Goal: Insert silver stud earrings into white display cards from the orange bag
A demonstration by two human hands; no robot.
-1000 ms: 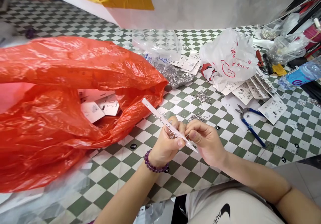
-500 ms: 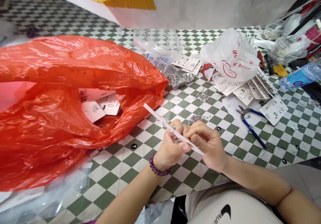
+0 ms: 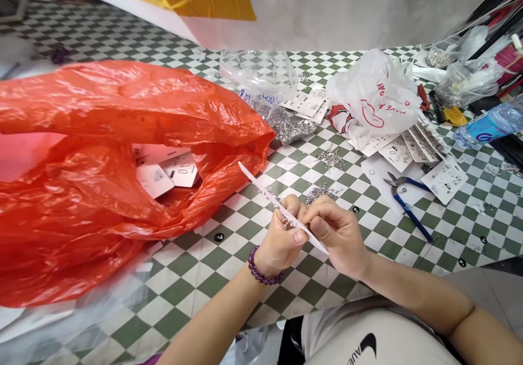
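Strip of white plastic (image 3: 261, 187) held up over the near side, left hand (image 3: 278, 235) fingers clenched on it around small metal rings (image 3: 287, 223), right hand (image 3: 337, 231) pinching alongside (rings half hidden). One slack pinch could drop them onto the checkered oilcloth (image 3: 245, 299), among loose metal bits (image 3: 321, 193).

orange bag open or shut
Open: the mouth of the orange plastic bag gapes, showing white printed cards inside.
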